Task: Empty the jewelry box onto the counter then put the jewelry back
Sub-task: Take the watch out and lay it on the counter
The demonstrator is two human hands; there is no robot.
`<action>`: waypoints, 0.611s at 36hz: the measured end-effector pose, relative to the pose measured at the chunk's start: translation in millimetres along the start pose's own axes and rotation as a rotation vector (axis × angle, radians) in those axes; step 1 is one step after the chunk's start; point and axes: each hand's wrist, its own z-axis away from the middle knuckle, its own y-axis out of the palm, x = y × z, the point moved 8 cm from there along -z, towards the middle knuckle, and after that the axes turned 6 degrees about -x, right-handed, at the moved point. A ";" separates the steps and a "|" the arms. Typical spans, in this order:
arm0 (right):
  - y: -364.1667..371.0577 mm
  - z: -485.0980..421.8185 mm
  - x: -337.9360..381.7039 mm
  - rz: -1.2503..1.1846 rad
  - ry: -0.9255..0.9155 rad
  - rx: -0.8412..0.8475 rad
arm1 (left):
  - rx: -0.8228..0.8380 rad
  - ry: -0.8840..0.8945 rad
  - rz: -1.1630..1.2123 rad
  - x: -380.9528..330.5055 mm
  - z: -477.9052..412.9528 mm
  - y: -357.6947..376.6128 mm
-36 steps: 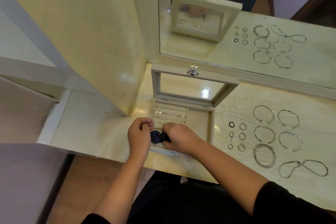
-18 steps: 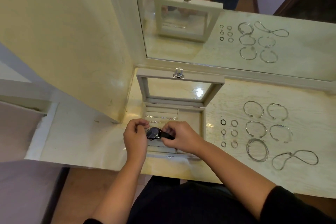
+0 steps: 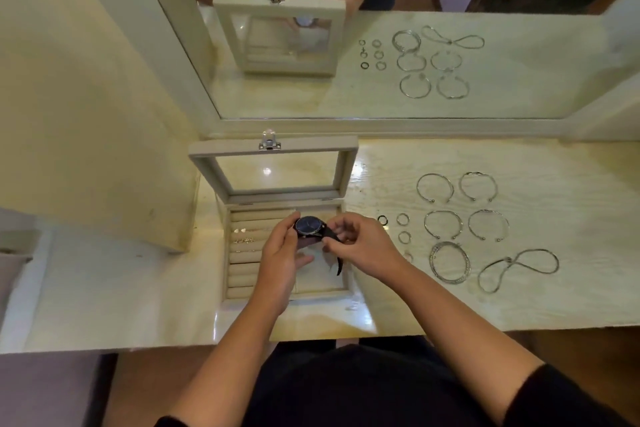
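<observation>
The beige jewelry box (image 3: 239,274) stands open on the counter (image 3: 485,305), its glass lid (image 3: 273,170) tilted back. Above the box both hands hold a dark wristwatch (image 3: 309,226) with a blue face. My left hand (image 3: 282,260) grips its left side. My right hand (image 3: 360,246) pinches the black strap, whose end hangs down. Small earrings (image 3: 246,239) sit on the box's ring rolls. On the counter to the right lie several rings (image 3: 402,219), several silver bangles (image 3: 443,224) and a silver chain (image 3: 517,267).
A mirror (image 3: 485,62) runs along the back of the counter and reflects the box, the jewelry and the hands. A cream cabinet side (image 3: 104,97) stands left of the box. The counter's front edge runs just below the box.
Both hands have lifted the watch higher above the box and turned its face up. The camera has shifted, so the box sits more to the centre.
</observation>
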 end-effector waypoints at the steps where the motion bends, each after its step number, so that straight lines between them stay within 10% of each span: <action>1: -5.6 0.5 -2.9 -0.013 0.006 -0.008 | 0.023 -0.009 -0.020 0.9 0.3 6.0; 22: -130.7 29.6 -55.8 -0.084 0.102 -0.189 | 0.230 -0.129 -0.008 19.3 20.6 143.6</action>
